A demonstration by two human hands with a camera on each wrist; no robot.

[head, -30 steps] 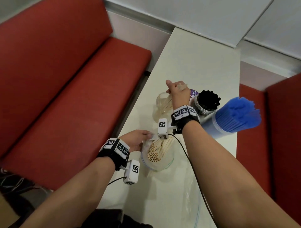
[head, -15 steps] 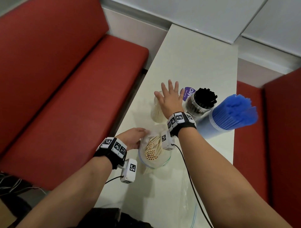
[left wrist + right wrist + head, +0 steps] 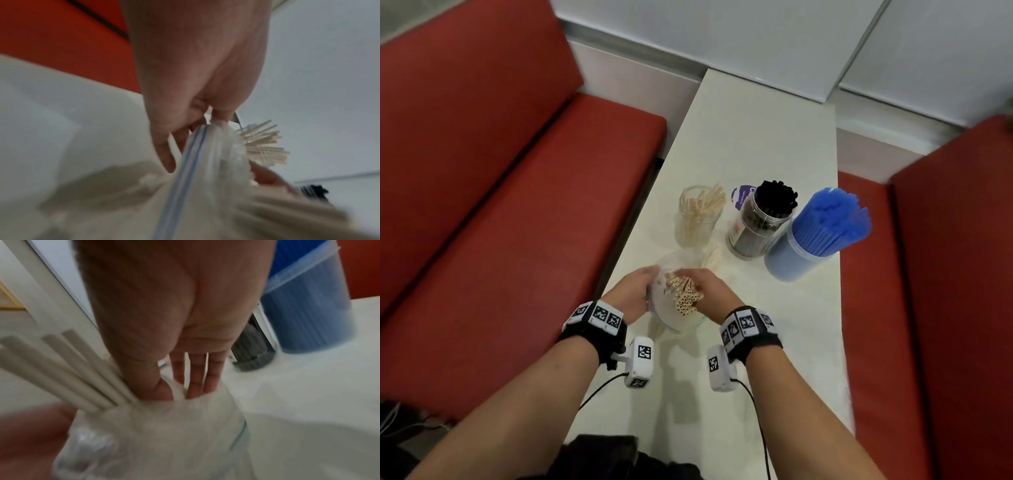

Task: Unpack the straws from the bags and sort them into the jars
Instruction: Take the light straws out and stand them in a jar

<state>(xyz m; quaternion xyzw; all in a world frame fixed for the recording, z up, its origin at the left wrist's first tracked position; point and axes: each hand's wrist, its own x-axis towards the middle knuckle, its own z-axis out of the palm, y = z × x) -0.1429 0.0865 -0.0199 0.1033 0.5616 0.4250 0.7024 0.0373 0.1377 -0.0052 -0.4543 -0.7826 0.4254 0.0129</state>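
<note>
Head view: my left hand (image 3: 631, 297) grips rim of zip bag (image 3: 671, 320) near table (image 3: 756, 144) edge. My right hand (image 3: 710, 291) closes round beige straws (image 3: 683, 297) in bag mouth, ends toward me. Beige jar (image 3: 697, 216) straight ahead, beyond bag; right hand nearer.

Left wrist view: fingers (image 3: 164, 146) pinch zip strip (image 3: 185, 162); straw bundle just right.

Right wrist view: thumb (image 3: 148, 378) pressed against straws, fingers partly inside bag; straws left of palm.

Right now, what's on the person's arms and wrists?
Bare forearms, no sleeves. Each wrist carries a black strap: left wristband, right wristband. Both are ringed with white square tiles printed with black fiducial patterns. A white camera block with its own marker hangs under each wrist: left block, right block. A thin black cable trails from each.
</note>
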